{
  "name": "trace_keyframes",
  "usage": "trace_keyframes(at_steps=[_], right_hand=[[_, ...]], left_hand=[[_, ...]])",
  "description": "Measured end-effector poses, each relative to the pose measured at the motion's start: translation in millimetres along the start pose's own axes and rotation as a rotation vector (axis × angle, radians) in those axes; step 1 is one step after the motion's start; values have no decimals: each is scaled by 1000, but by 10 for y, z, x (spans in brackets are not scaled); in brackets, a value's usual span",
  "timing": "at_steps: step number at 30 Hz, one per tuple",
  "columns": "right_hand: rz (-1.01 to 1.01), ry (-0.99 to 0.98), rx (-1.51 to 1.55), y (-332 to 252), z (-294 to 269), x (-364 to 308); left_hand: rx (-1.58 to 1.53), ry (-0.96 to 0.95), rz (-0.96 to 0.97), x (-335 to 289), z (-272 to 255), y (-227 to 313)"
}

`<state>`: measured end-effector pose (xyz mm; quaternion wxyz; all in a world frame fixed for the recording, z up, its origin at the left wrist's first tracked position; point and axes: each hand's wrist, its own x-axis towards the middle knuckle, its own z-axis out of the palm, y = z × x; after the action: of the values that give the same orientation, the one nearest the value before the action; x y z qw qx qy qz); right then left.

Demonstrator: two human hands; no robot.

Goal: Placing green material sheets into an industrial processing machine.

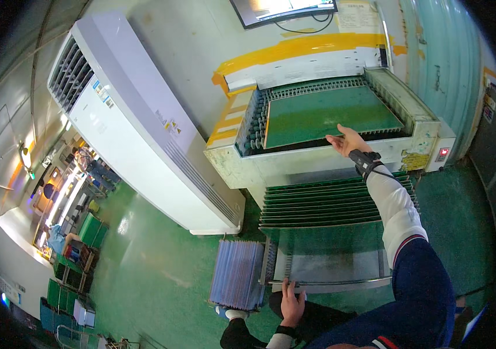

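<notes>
Most rollers are hidden under the green panel; contact betw. it & R hand can't be made out. R side of the board rack is partly covered by R sleeve. Bit of metal rail is hidden by L hand; L sleeve is cut off at near edge. Far wall screen is cropped up top. Far-L co-workers are blurred, too sm. for detail.

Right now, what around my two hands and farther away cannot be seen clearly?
All in the head view:
Rollers, middle part: hidden by the green board.
Metal bar, right end: behind your right sleeve.
Whether your right hand touches the board: they overlap.
Screen, top: cut off by the upper edge.
Distant person: too small to show their work.
</notes>
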<state>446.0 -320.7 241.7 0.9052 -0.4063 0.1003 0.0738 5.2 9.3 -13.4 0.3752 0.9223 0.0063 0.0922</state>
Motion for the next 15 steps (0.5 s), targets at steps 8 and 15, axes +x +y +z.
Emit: trace_keyframes(at_steps=[8, 15], right_hand=[[82, -11, -240, -211, 12, 16], [-236, 55, -754, -240, -3, 30]], left_hand=[[-30, -59, -56, 14, -12, 18], [-83, -46, -84, 9, -13, 99]])
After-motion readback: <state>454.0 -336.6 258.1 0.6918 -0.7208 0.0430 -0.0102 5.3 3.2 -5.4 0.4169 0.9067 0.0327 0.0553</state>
